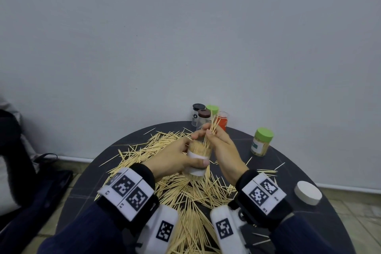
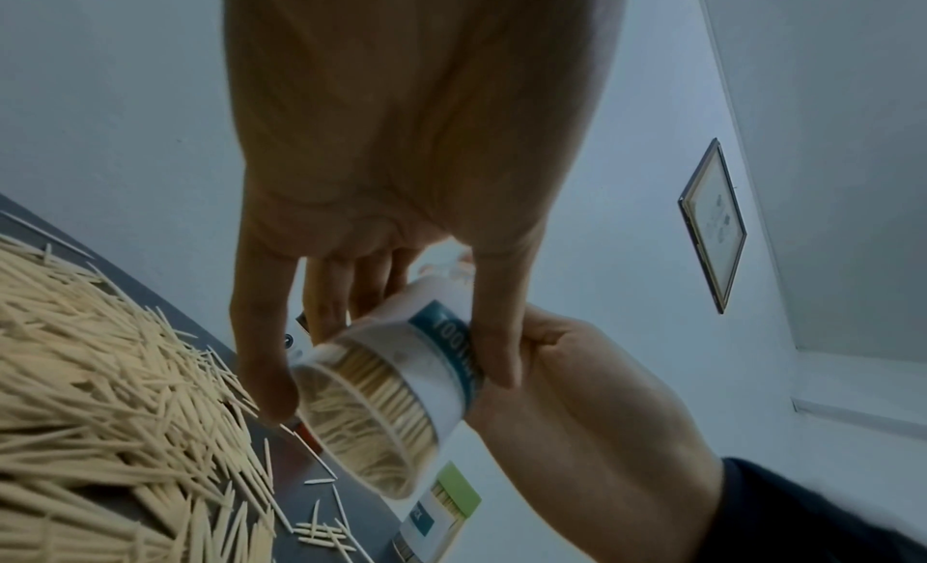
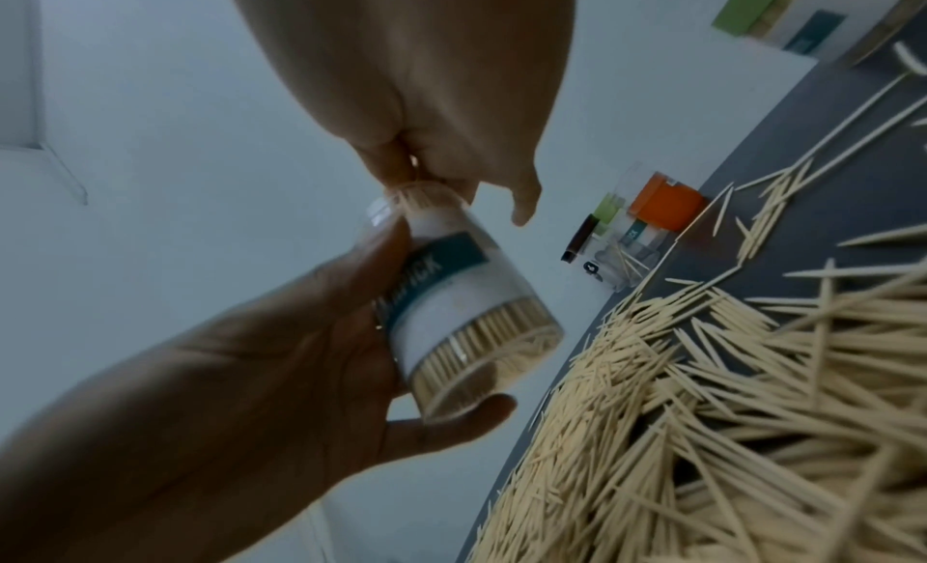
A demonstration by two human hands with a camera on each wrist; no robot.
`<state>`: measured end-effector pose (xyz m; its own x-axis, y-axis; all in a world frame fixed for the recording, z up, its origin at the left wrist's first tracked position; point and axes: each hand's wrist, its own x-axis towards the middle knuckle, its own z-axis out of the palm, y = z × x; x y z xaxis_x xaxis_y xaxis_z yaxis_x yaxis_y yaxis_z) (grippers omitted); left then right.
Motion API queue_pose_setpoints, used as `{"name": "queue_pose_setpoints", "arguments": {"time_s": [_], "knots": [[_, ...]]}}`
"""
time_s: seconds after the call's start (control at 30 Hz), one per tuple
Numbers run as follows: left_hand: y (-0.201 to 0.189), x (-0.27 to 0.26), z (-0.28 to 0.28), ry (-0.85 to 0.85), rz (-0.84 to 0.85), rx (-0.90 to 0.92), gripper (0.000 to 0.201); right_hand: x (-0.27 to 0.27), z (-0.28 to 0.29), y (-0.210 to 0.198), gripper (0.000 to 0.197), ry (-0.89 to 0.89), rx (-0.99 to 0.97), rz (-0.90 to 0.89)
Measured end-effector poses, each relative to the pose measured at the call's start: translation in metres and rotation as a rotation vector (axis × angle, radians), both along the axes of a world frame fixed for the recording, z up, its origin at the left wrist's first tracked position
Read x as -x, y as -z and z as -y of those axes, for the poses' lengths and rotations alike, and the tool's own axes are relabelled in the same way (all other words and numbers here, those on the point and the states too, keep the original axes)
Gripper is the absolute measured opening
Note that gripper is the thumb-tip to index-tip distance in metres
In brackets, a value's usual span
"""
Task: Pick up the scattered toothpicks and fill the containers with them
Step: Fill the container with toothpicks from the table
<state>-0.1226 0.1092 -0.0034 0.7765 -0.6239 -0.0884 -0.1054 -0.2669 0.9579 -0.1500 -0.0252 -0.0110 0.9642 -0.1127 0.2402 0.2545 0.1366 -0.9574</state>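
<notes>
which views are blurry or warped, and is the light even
Head view: wide-angle bend at the table edge, flat dim light, no glare. Left wrist view: left hand looms large, jar fairly sharp. Right wrist view: toothpicks smeared nearby, right hand soft.

hands: 2, left hand and right hand | containers: 6, one held container, one green-lidded jar apart, four in a back cluster | loose white lid: 1 | scattered toothpicks: too many to count | table: 1
</notes>
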Motion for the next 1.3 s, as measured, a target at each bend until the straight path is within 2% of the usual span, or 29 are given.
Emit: {"name": "queue_pose_setpoints", "arguments": {"time_s": [0.2,0.3,0.4,0.5,0.67,0.77,0.83,0.9,1.03,1.23,1.3], "knots": [[-0.001,0.0,-0.002,0.007,0.007,0.057,0.051,-0.002,0.0,0.003,0.02,-0.011,0.057,-0.073],[-0.001,0.001,-0.002,0.006,0.013,0.021,0.057,-0.001,0.003,-0.001,0.017,-0.011,0.066,-0.021],[-0.001,0.001,-0.002,0.023,0.026,-0.031,0.07,-0.001,0.006,-0.002,0.028,0.021,0.107,0.022],[-0.001,0.002,-0.001,0.057,0.042,-0.028,0.072,0.0,0.005,0.001,0.029,0.016,0.126,0.048],[-0.003,0.003,-0.002,0.042,-0.008,0.048,0.052,0.002,0.004,0.002,0.019,-0.119,0.125,0.075],[-0.003,0.003,-0.004,0.037,-0.024,0.047,0.047,0.002,0.005,0.003,0.031,-0.143,0.127,0.121],[-0.003,0.003,-0.004,0.02,-0.031,0.024,0.048,0.002,0.006,0.003,0.033,-0.118,0.148,0.132],[-0.003,0.002,-0.003,0.003,-0.045,0.009,0.049,0.001,0.008,0.003,0.027,-0.071,0.206,0.134],[-0.004,0.001,-0.003,-0.034,-0.064,0.028,0.038,-0.002,0.01,0.004,0.026,-0.002,0.303,0.14],[-0.005,-0.001,-0.006,-0.115,-0.078,0.054,0.038,-0.001,0.009,0.007,0.028,0.008,0.369,0.146],[-0.005,-0.002,-0.006,-0.125,-0.087,0.063,0.033,-0.001,0.009,0.007,0.029,-0.013,0.378,0.147]]}}
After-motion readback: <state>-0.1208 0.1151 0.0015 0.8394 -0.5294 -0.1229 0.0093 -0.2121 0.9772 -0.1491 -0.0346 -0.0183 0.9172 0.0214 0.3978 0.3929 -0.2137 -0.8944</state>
